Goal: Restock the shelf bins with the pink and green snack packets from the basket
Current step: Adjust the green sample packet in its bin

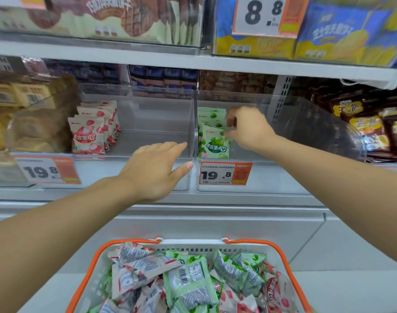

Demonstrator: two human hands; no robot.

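A white basket with an orange rim sits low in front of me, full of pink and green snack packets. Two clear shelf bins stand side by side. The left bin holds a row of upright pink packets at its left side. The right bin holds a few upright green packets at its left side. My right hand is inside the right bin, fingers pinching the top right corner of the front green packet. My left hand hovers flat, fingers extended, at the front edge of the left bin.
Price tags reading 19.8 hang on both bin fronts. Neighbouring bins hold bread-like bags at the left and dark brown and yellow packets at the right. A shelf above carries more snack bags and an 8.8 tag.
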